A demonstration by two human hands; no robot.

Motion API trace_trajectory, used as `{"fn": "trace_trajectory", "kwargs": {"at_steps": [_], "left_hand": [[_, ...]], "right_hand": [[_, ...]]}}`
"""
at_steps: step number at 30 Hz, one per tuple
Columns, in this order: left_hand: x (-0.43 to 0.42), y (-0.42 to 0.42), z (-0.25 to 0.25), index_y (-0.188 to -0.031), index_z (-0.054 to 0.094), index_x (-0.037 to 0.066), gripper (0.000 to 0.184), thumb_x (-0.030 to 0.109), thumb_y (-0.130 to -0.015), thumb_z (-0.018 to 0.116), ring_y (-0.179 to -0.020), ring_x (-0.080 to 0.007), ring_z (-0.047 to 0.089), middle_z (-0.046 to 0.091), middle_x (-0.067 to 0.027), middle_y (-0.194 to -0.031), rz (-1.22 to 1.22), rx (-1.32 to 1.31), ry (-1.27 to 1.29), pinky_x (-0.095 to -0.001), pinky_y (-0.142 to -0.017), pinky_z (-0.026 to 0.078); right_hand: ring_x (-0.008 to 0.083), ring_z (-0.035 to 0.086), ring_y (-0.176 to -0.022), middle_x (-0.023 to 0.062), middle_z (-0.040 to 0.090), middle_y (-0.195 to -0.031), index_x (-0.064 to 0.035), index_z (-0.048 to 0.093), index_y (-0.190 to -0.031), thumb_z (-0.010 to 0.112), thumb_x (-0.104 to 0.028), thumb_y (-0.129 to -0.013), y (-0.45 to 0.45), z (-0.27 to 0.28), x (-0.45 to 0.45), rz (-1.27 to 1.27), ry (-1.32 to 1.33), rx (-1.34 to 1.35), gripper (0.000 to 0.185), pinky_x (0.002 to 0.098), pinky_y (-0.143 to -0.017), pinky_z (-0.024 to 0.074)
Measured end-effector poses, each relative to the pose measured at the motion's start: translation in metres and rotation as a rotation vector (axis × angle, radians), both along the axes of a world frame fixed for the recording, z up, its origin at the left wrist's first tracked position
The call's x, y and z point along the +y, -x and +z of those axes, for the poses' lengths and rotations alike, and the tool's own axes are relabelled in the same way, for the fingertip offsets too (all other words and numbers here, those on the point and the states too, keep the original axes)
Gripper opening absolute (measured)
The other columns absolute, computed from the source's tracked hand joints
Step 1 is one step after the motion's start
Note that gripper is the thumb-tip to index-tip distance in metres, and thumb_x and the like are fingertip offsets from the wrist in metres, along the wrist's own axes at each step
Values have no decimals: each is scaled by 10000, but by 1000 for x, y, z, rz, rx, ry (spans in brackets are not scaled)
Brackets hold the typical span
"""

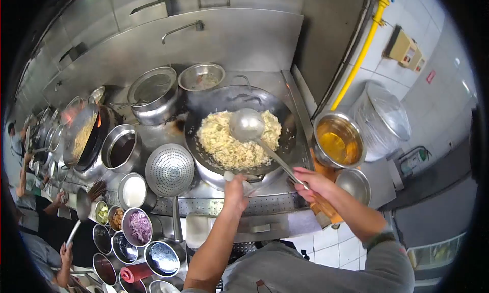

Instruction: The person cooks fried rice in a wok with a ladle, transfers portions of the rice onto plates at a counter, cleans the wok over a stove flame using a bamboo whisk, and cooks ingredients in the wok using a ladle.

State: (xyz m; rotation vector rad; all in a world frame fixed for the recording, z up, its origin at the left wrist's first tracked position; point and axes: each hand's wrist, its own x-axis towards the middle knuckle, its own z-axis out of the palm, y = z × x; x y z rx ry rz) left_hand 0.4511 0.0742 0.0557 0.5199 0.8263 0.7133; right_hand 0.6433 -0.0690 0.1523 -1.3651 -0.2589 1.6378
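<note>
In front of me a large dark wok (277, 102) sits on the range, full of fried rice (219, 140) with pale yellow bits in it. My right hand (313, 183) is wrapped round the wooden-ended handle of a ladle (247, 125), whose round metal bowl rests on the rice. At the wok's near rim, my left hand (235, 192) is closed, with a whitish cloth (248, 187) beside the fingers. The hand hides part of the rim and its exact grip there. A perforated strainer (169, 170) lies just left of the wok.
A pot of yellow oil (338, 140) stands at the right, near a plastic-wrapped container (379, 120). Bowls of sliced red onion (140, 228) and white powder (133, 191) are at left. Co-workers work at the far left, one holding a ladle (81, 206) beside another wok (84, 135).
</note>
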Motion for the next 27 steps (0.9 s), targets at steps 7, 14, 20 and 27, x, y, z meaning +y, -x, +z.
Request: {"fn": "trace_trajectory", "kwargs": {"at_steps": [7,14,20,27], "left_hand": [[-3,13,3,-1022,475,14,229,99,-810,488,-795,-274,569,556,-135,-980,-51,18,77,-442,-649,501],[-49,38,82,-1113,459,47,271,125,-854,472,-921,-291,592,573,-140,-1062,-145,120,193,-469,-779,476],[-75,67,-50,-1203,429,-2,365,126,-865,482,-977,-294,594,577,-163,-1072,-194,54,-222,-441,-842,491],[-42,48,73,-1069,474,10,252,146,-857,460,-862,-303,599,566,-172,-1047,-75,57,40,-449,-778,497]], "right_hand": [[217,581,-624,78,636,-837,-165,384,-1400,540,-189,-915,-54,36,-32,601,-206,-1584,510,359,-607,497],[188,602,-940,99,622,-1144,-245,438,-1378,608,-101,-852,-68,96,-114,741,16,-1107,572,322,-816,469],[177,571,-644,117,614,-789,-247,428,-1384,581,-74,-856,-6,26,-74,479,-81,-1434,576,338,-626,475],[109,476,-492,50,534,-738,-156,321,-1437,474,-87,-935,39,115,-98,148,-161,-680,530,264,-450,429]]}}
